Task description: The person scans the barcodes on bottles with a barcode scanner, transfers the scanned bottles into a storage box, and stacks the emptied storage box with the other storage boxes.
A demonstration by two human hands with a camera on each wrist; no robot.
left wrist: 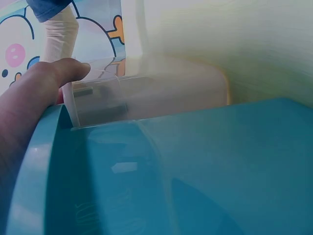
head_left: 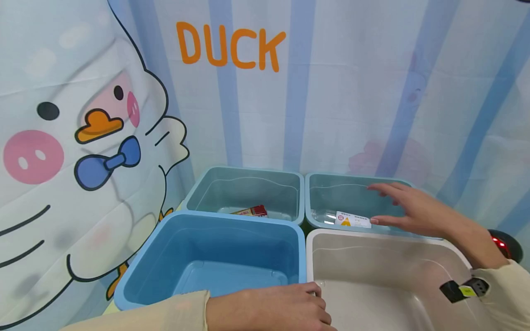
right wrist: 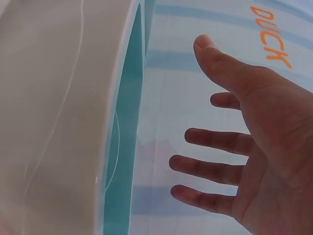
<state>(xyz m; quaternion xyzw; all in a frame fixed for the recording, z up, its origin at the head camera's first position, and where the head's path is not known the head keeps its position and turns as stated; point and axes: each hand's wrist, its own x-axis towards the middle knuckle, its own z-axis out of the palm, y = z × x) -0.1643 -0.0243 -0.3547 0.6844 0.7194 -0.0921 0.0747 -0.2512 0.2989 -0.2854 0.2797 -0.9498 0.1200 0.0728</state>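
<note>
My right hand (head_left: 407,209) hovers over the back right teal bin (head_left: 312,202), its fingers spread and nothing held. Just by its thumb in the head view, a clear package with a white label (head_left: 353,219) lies inside that bin. The right wrist view shows the same hand (right wrist: 264,152) with palm and separated fingers visible. My left hand (head_left: 281,308) is at the shared edge of the front blue bin (head_left: 232,218) and the beige bin (head_left: 372,236). Its thumb (left wrist: 73,70) extends past the blue rim in the left wrist view; the other fingers are mostly hidden there.
A red and yellow packet (head_left: 252,211) lies in the back left teal bin (head_left: 248,171). Behind the bins hangs a striped curtain (head_left: 265,115) with a duck print. A dark device with red lights (head_left: 506,246) is beyond the right forearm.
</note>
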